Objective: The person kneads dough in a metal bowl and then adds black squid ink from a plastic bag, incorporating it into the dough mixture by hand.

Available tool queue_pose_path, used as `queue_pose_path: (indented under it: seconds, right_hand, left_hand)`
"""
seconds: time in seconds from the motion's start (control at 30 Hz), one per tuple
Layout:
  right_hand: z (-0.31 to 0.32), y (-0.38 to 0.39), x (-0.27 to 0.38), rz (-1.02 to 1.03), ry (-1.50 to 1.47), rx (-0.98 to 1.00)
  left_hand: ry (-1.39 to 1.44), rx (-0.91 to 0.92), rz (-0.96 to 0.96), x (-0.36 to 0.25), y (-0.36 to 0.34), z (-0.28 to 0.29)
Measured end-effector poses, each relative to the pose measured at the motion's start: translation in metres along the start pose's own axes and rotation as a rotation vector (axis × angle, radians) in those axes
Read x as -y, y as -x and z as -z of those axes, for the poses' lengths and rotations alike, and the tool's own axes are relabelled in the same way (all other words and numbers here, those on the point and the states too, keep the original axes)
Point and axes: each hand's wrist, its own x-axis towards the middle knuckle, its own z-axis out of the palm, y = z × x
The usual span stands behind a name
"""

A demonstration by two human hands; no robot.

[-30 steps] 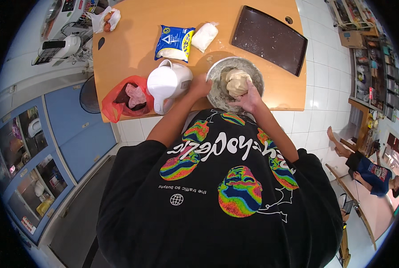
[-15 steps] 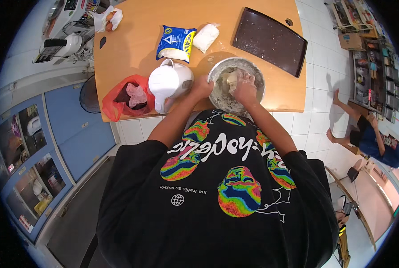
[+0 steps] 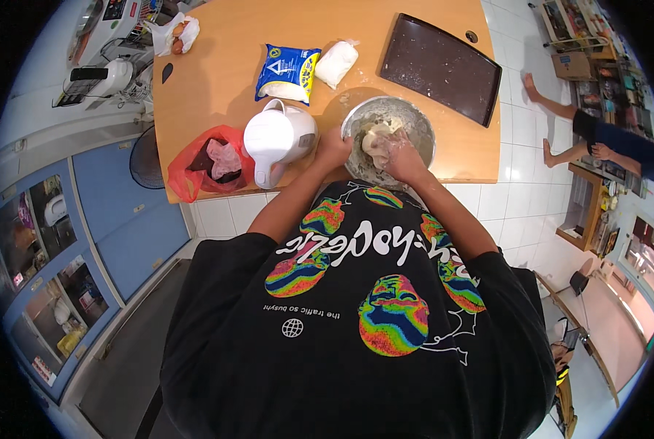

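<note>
A metal mixing bowl (image 3: 365, 173) stands at the near edge of the table, its inside smeared with pale residue. My left hand (image 3: 335, 149) grips the bowl's left rim. My right hand (image 3: 404, 155) is down in the bowl, fingers pressed into a pale lump of dough (image 3: 376, 139). A white pitcher-like kettle (image 3: 277, 137) stands just left of my left hand. A red plastic bag (image 3: 195, 164) with pink plastic inside lies left of that. A blue packet (image 3: 286, 69) and a white bag of powder (image 3: 334, 62) lie beyond the bowl.
A dark baking tray (image 3: 440, 66) lies at the table's (image 3: 224, 44) back right. Eggs in a white bag (image 3: 177, 38) rest at the back left. Blue cabinets (image 3: 122, 212) stand left. Another person's legs (image 3: 561, 124) cross the tiled floor at right, beside cluttered shelves (image 3: 598, 95).
My right hand has moved from under the dough to over it, pressing into it. The other person has moved farther back along the right side. My left hand stays at the rim.
</note>
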Motion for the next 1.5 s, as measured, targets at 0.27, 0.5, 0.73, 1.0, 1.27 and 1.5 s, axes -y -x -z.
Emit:
queue_pose_path:
  seconds: [0.27, 0.5, 0.73, 1.0, 1.27, 1.5]
  right_hand:
    - [0.019, 0.007, 0.014, 0.055, -0.578, -0.187]
    - [-0.017, -0.023, -0.065, -0.175, 0.030, -0.408]
    - [-0.002, -0.044, -0.066, -0.009, 0.486, 0.145]
    - [-0.004, -0.046, -0.080, 0.146, 0.515, 0.041]
    - [-0.015, -0.031, -0.092, 0.302, 0.630, -0.152]
    - [-0.012, -0.023, -0.088, 0.235, 0.613, -0.083]
  left_hand:
    - [0.031, 0.030, 0.060, -0.015, 0.011, 0.014]
    - [-0.031, 0.077, 0.055, -0.012, 0.004, 0.011]
    - [-0.104, 0.115, 0.064, -0.017, 0.005, 0.019]
    - [-0.059, 0.080, 0.017, -0.005, 0.002, 0.009]
    - [-0.101, -0.015, -0.085, -0.002, 0.003, 0.003]
    - [-0.090, 0.058, -0.065, -0.015, 0.005, 0.014]
